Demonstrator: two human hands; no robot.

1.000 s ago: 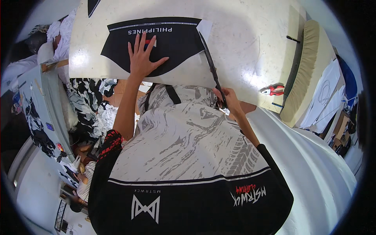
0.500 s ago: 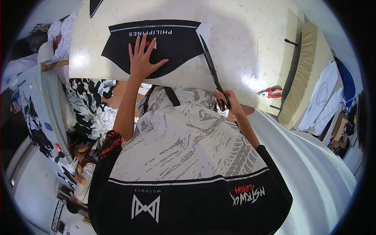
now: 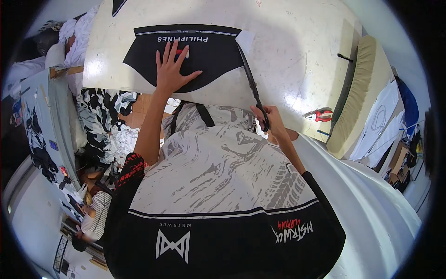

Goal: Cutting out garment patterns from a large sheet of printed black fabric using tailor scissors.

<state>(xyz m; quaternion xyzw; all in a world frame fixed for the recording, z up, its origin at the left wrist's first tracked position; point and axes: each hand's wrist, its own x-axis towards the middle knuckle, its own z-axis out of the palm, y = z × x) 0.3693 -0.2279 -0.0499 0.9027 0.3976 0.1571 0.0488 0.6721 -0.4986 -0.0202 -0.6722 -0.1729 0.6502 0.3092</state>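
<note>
A black fabric piece (image 3: 213, 63) with white lettering and a curved lower edge lies flat on the pale table. My left hand (image 3: 172, 72) presses on its middle, fingers spread, partly covering a small red and white print. My right hand (image 3: 272, 122) grips the handles of long dark scissors (image 3: 251, 83). Their blades point away from me along the fabric's right edge, and look nearly closed. At the tips, a small white scrap (image 3: 245, 41) adjoins the fabric's upper right corner; whether it is still attached I cannot tell.
Red-handled pliers (image 3: 319, 115) lie on the table's right side, near a long beige padded board (image 3: 355, 97). Another black piece (image 3: 118, 6) shows at the far left edge. Fabric scraps (image 3: 121, 142) heap below the table's left. A person in stripes (image 3: 98, 209) is at lower left.
The scissor blades have drawn closer together, and my right hand has tightened round the handles. The white scrap is turned slightly. My left hand stays on the fabric; the whole view has shifted a little.
</note>
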